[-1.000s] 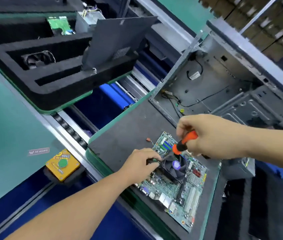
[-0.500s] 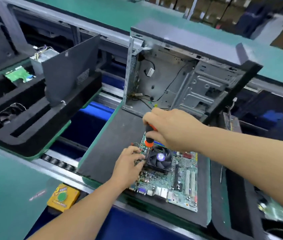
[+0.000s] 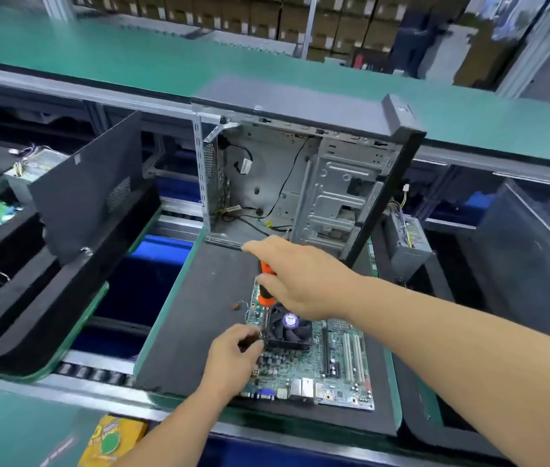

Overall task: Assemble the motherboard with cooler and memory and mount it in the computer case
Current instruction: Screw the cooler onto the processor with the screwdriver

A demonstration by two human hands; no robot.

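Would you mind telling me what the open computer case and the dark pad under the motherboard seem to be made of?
The open grey computer case looks like bare sheet metal: dull silvery panels with stamped ribs and punched holes. The dark grey flat pad under the green motherboard appears to be matte foam or rubber matting, though the picture leaves that open.

No text or label here is legible.

Factory assembly line, conveyor rollers (image 3: pixel 95 374) (stacked cartons (image 3: pixel 330 32))
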